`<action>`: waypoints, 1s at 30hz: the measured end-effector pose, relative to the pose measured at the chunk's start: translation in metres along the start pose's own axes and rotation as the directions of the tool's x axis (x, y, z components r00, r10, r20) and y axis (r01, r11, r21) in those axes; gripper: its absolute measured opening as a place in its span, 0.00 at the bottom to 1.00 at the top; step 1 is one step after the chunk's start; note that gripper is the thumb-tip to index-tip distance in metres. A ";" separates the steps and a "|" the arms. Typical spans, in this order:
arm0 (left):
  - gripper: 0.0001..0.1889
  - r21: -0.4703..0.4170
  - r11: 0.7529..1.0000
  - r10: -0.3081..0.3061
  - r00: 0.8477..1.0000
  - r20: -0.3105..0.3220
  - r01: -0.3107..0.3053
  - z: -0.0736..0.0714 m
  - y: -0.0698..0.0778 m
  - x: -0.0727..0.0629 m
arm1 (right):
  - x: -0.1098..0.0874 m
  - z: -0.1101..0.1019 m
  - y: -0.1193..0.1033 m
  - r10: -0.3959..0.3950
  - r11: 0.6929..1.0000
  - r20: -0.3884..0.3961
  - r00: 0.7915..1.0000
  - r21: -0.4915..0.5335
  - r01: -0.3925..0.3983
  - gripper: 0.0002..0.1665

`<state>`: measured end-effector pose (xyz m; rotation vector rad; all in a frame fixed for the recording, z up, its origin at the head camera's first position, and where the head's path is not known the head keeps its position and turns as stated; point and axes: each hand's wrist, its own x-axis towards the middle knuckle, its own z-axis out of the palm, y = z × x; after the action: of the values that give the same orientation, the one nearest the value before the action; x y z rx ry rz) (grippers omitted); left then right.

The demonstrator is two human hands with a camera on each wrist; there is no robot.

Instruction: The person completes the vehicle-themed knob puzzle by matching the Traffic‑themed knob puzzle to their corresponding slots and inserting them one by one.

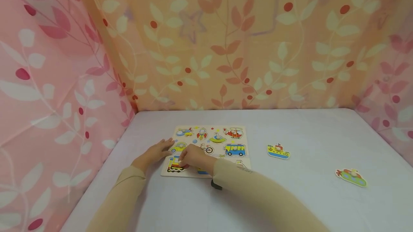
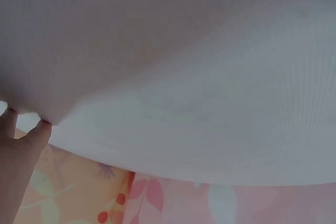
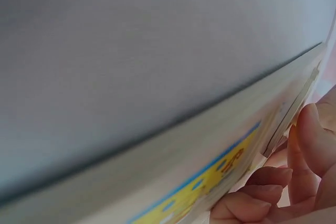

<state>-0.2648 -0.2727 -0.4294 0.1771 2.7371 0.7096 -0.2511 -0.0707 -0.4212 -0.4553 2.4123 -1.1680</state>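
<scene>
A pale puzzle board (image 1: 165, 173) lies on the table with vehicle pictures and knobbed pieces on it. My right hand (image 1: 196, 157) reaches over the board's lower left and pinches the train piece (image 1: 173, 165). In the right wrist view, the thumb and fingers (image 3: 312, 140) are bent at a thin piece by the board's face; the knob itself is hidden. Beside the board's left edge is my left hand (image 1: 155, 153), its fingers spread and fairly straight, fingertips by the rim near the car piece (image 1: 178, 147). A yellow-and-blue picture (image 3: 210, 177) shows below the right hand.
Right of the board lies a boat piece (image 1: 278, 151), and farther right a green submarine piece (image 1: 352, 177). The bus (image 1: 235, 149) and helicopter (image 1: 234, 132) sit on the board's right side. Floral curtains (image 1: 226, 45) enclose the white table (image 1: 306, 131). A dark object (image 1: 216, 185) shows under the right wrist.
</scene>
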 end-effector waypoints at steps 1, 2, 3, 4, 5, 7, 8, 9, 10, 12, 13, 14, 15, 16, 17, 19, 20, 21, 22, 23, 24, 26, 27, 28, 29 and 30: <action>0.31 -0.002 1.000 0.006 1.000 0.002 -0.006 0.000 0.000 0.000 | 0.001 0.000 0.000 -0.003 1.000 0.002 1.000 -0.005 0.003 0.04; 0.31 -0.001 1.000 0.015 1.000 0.002 -0.015 -0.001 0.000 0.001 | 0.002 0.000 -0.001 -0.001 1.000 0.006 1.000 -0.007 0.001 0.04; 0.31 -0.002 1.000 0.025 1.000 0.002 -0.025 -0.001 0.000 0.001 | 0.003 0.001 -0.001 -0.004 1.000 0.006 1.000 -0.012 0.005 0.04; 0.30 -0.002 0.999 0.032 0.999 0.003 -0.032 -0.001 0.000 0.001 | 0.004 0.002 -0.002 -0.009 1.000 0.007 1.000 -0.022 0.009 0.04; 0.30 0.004 0.999 0.038 0.999 0.005 -0.038 -0.002 0.000 0.001 | 0.005 0.002 -0.002 -0.009 0.999 0.007 1.000 -0.034 0.010 0.04; 0.30 0.001 0.999 0.042 0.999 0.008 -0.042 -0.002 0.000 0.002 | 0.007 0.005 -0.003 -0.016 0.998 0.011 1.000 -0.057 0.016 0.04; 0.30 0.003 0.999 0.042 0.999 0.010 -0.042 -0.002 0.000 0.002 | 0.007 0.006 -0.004 -0.020 0.997 0.012 1.000 -0.068 0.020 0.04; 0.30 -0.001 0.999 0.041 0.999 0.011 -0.041 -0.003 0.000 0.002 | 0.008 0.008 -0.004 -0.022 0.997 0.012 1.000 -0.078 0.022 0.04; 0.31 -0.003 0.999 0.040 0.999 0.013 -0.040 -0.003 0.000 0.002 | 0.008 0.009 -0.005 -0.020 0.996 0.010 1.000 -0.087 0.020 0.03; 0.31 -0.004 0.999 0.042 0.999 0.015 -0.042 -0.003 -0.001 0.002 | 0.008 0.011 -0.006 -0.015 0.995 0.002 1.000 -0.096 0.016 0.03; 0.31 -0.003 0.999 0.048 0.999 0.014 -0.048 -0.002 -0.001 0.002 | 0.007 0.012 -0.007 -0.015 0.995 -0.005 1.000 -0.101 0.014 0.03; 0.30 0.000 0.998 0.056 0.998 0.012 -0.056 -0.002 -0.001 0.001 | 0.006 0.013 -0.007 -0.014 0.995 -0.010 1.000 -0.104 0.013 0.03; 0.30 -0.004 0.998 0.070 0.998 0.006 -0.070 -0.002 -0.001 0.000 | 0.005 0.013 -0.008 -0.013 0.994 -0.013 1.000 -0.105 0.012 0.03; 0.30 -0.008 0.997 0.081 0.997 0.000 -0.081 -0.003 -0.001 -0.001 | 0.004 0.013 -0.009 -0.017 0.994 -0.017 1.000 -0.107 0.015 0.03; 0.30 -0.012 0.996 0.087 0.996 -0.004 -0.087 -0.003 -0.001 -0.002 | 0.004 0.013 -0.010 -0.021 0.994 -0.015 1.000 -0.108 0.019 0.03; 0.30 -0.019 0.995 0.098 0.995 -0.013 -0.098 -0.004 -0.001 -0.004 | 0.002 0.012 -0.010 -0.028 0.994 -0.001 1.000 -0.105 0.027 0.02; 0.30 -0.018 0.994 0.106 0.994 -0.017 -0.107 -0.004 -0.001 -0.005 | 0.002 0.011 -0.010 -0.031 0.995 0.017 0.999 -0.091 0.032 0.02; 0.30 -0.019 0.994 0.110 0.994 -0.021 -0.110 -0.004 0.000 -0.006 | 0.002 0.009 -0.009 -0.036 0.996 0.042 0.998 -0.075 0.039 0.01; 0.30 -0.015 0.994 0.107 0.994 -0.022 -0.107 -0.004 -0.001 -0.006 | 0.002 0.008 -0.008 -0.037 0.997 0.067 0.997 -0.062 0.041 0.01; 0.30 -0.011 0.995 0.102 0.995 -0.023 -0.102 -0.003 -0.001 -0.006 | 0.002 0.006 -0.007 -0.037 0.998 0.094 0.995 -0.050 0.042 0.03; 0.30 -0.002 0.994 0.105 0.994 -0.023 -0.106 -0.004 -0.001 -0.006 | 0.003 0.003 -0.006 -0.038 0.998 0.123 0.992 -0.039 0.043 0.04; 0.30 -0.005 0.995 0.103 0.994 -0.019 -0.104 -0.004 -0.001 -0.006 | 0.004 -0.001 -0.004 -0.038 0.999 0.172 0.984 -0.027 0.044 0.09; 0.30 -0.009 0.995 0.096 0.995 -0.014 -0.097 -0.003 -0.001 -0.006 | 0.005 -0.003 -0.004 -0.031 0.999 0.187 0.982 -0.036 0.039 0.11; 0.30 -0.006 0.995 0.101 0.995 -0.012 -0.101 -0.003 -0.001 -0.005 | 0.005 -0.006 -0.004 -0.018 0.999 0.190 0.982 -0.047 0.027 0.12; 0.30 -0.006 0.994 0.105 0.994 -0.010 -0.105 -0.004 0.000 -0.004 | 0.005 -0.008 -0.004 -0.005 0.998 0.190 0.982 -0.055 0.016 0.13; 0.30 -0.007 0.994 0.108 0.994 -0.008 -0.108 -0.004 0.000 -0.003 | 0.006 -0.011 -0.003 0.007 0.999 0.189 0.982 -0.053 0.003 0.13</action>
<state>-0.2628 -0.2749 -0.4249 0.3238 2.7483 0.7509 -0.2609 -0.0682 -0.4139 -0.5540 2.2825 -1.0132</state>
